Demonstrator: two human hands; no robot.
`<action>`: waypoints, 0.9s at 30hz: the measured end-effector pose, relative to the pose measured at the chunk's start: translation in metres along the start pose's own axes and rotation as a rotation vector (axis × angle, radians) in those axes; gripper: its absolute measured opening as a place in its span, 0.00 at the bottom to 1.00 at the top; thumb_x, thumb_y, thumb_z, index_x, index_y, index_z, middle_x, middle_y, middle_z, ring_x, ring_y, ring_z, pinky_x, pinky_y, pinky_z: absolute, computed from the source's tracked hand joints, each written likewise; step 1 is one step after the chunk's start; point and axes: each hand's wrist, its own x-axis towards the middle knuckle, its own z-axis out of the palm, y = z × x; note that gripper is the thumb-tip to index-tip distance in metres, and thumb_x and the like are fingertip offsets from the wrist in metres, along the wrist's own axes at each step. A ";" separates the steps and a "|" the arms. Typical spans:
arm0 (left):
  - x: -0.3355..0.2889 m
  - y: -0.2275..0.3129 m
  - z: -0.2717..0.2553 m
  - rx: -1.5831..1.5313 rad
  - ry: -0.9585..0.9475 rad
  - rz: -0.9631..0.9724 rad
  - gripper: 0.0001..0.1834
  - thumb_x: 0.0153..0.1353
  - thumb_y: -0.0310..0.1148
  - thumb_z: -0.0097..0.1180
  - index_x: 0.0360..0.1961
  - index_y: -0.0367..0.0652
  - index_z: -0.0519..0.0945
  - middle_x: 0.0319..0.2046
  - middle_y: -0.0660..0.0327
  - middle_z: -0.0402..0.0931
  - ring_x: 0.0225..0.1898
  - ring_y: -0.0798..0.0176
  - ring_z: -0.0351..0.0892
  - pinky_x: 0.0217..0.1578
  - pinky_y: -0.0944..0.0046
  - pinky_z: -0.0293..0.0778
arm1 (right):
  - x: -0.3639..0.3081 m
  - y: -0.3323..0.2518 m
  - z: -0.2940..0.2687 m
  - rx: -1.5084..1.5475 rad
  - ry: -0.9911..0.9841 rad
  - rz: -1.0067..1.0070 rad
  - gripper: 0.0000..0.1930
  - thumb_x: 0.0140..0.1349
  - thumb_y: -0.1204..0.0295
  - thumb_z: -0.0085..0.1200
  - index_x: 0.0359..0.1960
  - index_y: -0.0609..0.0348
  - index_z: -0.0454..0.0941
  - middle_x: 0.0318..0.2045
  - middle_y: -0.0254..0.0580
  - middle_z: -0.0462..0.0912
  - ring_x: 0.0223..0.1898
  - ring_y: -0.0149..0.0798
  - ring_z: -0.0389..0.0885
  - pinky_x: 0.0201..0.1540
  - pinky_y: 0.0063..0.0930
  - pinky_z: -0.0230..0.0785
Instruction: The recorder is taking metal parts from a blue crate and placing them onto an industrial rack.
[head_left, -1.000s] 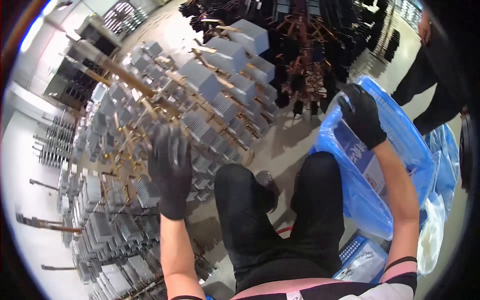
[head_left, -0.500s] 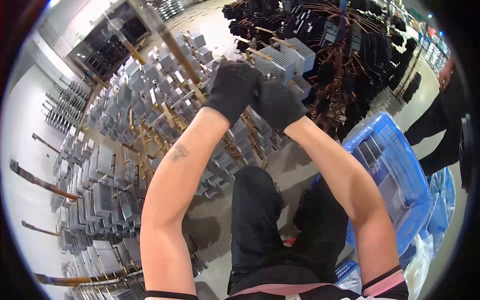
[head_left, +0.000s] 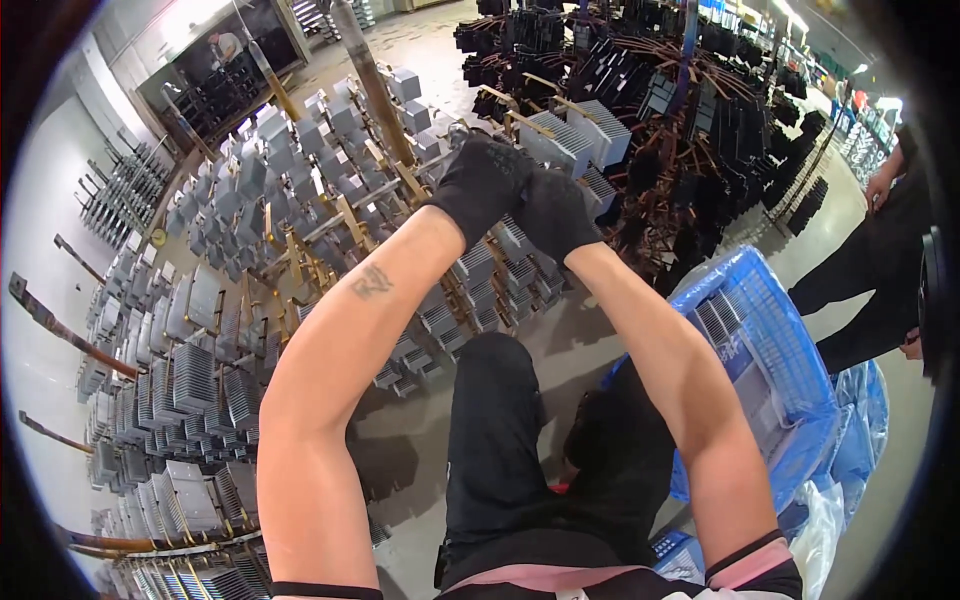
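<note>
My left hand (head_left: 482, 182), in a black glove, is stretched out to the front of a rack of grey finned heat sinks. Close against it on the right is my right hand (head_left: 558, 212), gloved in black too. Both hands look curled, but their backs hide the fingertips and whatever lies between them. Just beyond my right hand, grey finned heat sinks (head_left: 604, 132) hang from brass-coloured hooks (head_left: 540, 88). Below my hands hang more finned blocks (head_left: 478, 262) in tiers.
A blue crate (head_left: 790, 330) lined with blue plastic film stands to my right, holding finned pieces. Black parts (head_left: 600, 70) hang on a rack at the far right. More heat sinks (head_left: 190, 385) hang at left. Another person's legs (head_left: 850, 270) show at the right edge.
My hands stay together at the rack; my right hand has shifted slightly inward and up. The view has turned a little, and a distant person now shows at the upper left.
</note>
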 end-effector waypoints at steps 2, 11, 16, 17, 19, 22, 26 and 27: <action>-0.001 0.000 0.001 0.006 0.023 -0.001 0.07 0.47 0.33 0.56 0.24 0.49 0.86 0.27 0.54 0.83 0.32 0.54 0.85 0.35 0.57 0.78 | 0.004 -0.002 0.003 0.006 0.065 -0.003 0.13 0.54 0.65 0.60 0.36 0.62 0.79 0.30 0.58 0.81 0.37 0.60 0.80 0.41 0.51 0.73; -0.015 -0.015 0.017 0.125 0.051 0.186 0.05 0.48 0.31 0.56 0.23 0.48 0.84 0.24 0.57 0.82 0.29 0.55 0.84 0.32 0.56 0.76 | 0.004 -0.023 -0.007 0.090 0.053 0.127 0.13 0.56 0.63 0.58 0.36 0.59 0.80 0.30 0.56 0.83 0.39 0.57 0.82 0.43 0.50 0.74; -0.013 -0.008 0.014 0.036 0.122 0.202 0.03 0.47 0.29 0.57 0.21 0.43 0.80 0.21 0.54 0.79 0.26 0.52 0.82 0.29 0.56 0.77 | 0.000 -0.010 -0.002 -0.037 0.058 0.040 0.16 0.57 0.62 0.57 0.42 0.60 0.79 0.32 0.57 0.83 0.39 0.57 0.82 0.41 0.50 0.76; -0.013 -0.009 0.013 0.036 0.117 0.201 0.03 0.47 0.29 0.57 0.21 0.43 0.80 0.21 0.54 0.79 0.26 0.52 0.82 0.29 0.56 0.77 | -0.005 -0.012 0.001 -0.009 0.049 0.104 0.17 0.57 0.62 0.57 0.44 0.60 0.78 0.33 0.57 0.83 0.39 0.58 0.81 0.42 0.50 0.75; -0.014 -0.011 0.010 0.082 0.056 0.218 0.02 0.48 0.28 0.56 0.22 0.42 0.80 0.21 0.54 0.79 0.26 0.52 0.82 0.30 0.56 0.78 | -0.011 -0.017 0.006 0.046 0.031 0.230 0.20 0.57 0.62 0.58 0.48 0.60 0.77 0.33 0.58 0.83 0.39 0.59 0.81 0.44 0.51 0.75; -0.013 -0.013 0.008 0.109 0.012 0.192 0.04 0.49 0.27 0.56 0.27 0.41 0.80 0.24 0.52 0.80 0.27 0.52 0.82 0.30 0.57 0.78 | -0.002 -0.009 0.005 0.058 -0.008 0.217 0.23 0.55 0.62 0.60 0.50 0.60 0.75 0.35 0.59 0.82 0.41 0.60 0.80 0.45 0.51 0.73; -0.014 -0.013 0.011 0.128 0.027 0.093 0.11 0.52 0.27 0.55 0.38 0.42 0.81 0.36 0.48 0.81 0.33 0.51 0.82 0.32 0.56 0.78 | 0.003 -0.007 0.006 0.103 -0.015 0.234 0.24 0.54 0.63 0.61 0.52 0.60 0.74 0.36 0.59 0.82 0.42 0.61 0.80 0.45 0.51 0.72; -0.016 -0.008 0.010 0.128 0.054 0.059 0.14 0.53 0.28 0.55 0.42 0.44 0.81 0.42 0.47 0.79 0.36 0.51 0.81 0.35 0.55 0.78 | 0.001 -0.005 0.007 0.122 -0.018 0.249 0.25 0.55 0.63 0.61 0.52 0.60 0.74 0.36 0.59 0.82 0.42 0.61 0.80 0.45 0.51 0.72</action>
